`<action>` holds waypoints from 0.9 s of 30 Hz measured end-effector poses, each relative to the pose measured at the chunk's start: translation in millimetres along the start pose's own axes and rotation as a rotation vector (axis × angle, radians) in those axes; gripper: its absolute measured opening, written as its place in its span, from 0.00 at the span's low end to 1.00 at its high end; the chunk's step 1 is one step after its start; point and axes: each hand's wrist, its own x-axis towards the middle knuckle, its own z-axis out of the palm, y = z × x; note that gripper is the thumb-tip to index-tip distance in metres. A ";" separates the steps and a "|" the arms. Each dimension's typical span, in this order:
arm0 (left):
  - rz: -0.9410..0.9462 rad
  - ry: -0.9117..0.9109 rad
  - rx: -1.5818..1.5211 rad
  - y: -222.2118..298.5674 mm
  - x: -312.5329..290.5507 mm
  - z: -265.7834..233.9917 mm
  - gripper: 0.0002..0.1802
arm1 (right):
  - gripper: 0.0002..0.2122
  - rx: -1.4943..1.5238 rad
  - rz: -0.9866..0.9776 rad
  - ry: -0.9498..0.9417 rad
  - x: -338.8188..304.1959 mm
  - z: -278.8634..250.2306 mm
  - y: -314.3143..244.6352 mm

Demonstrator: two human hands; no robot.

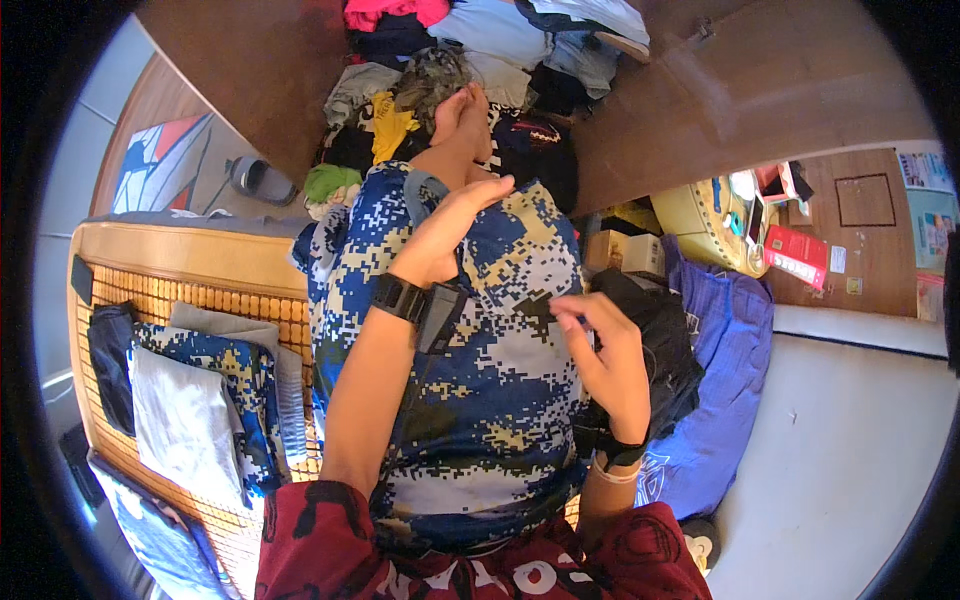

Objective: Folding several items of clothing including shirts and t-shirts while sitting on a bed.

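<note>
A blue, white and tan digital-camouflage garment is spread over my lap and thighs; its kind is not clear. Across its upper part lies my left hand, palm turned down and inward, fingers stretched together toward the far right. Over the garment's right side is my right hand, with fingers loosely bent and the thumb near the index finger. Nothing shows between those fingers, and no cloth is visibly gripped. A black watch-like band with a grey strap sits on my left wrist.
Folded clothes lie on the bamboo-matted seat at left. Ahead, between brown panels, is a heap of mixed clothing under my bare feet. Purple cloth and a black bag-like item lie at right, near a yellow stool.
</note>
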 end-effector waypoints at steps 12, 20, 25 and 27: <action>0.583 0.162 0.405 1.6 12.5 -11.9 0.23 | 0.12 0.043 0.087 0.519 -34.5 -3.8 52.0; 0.738 0.237 1.213 -19.1 9.6 -18.6 0.19 | 0.20 -0.126 -0.137 0.074 -22.0 12.4 42.3; 1.003 0.169 1.266 -12.0 -3.9 1.3 0.16 | 0.26 -0.242 -0.181 -0.065 -19.5 30.4 50.0; 1.100 0.251 1.252 10.9 -25.7 4.2 0.15 | 0.28 -0.208 -0.157 -0.023 -17.2 34.7 56.1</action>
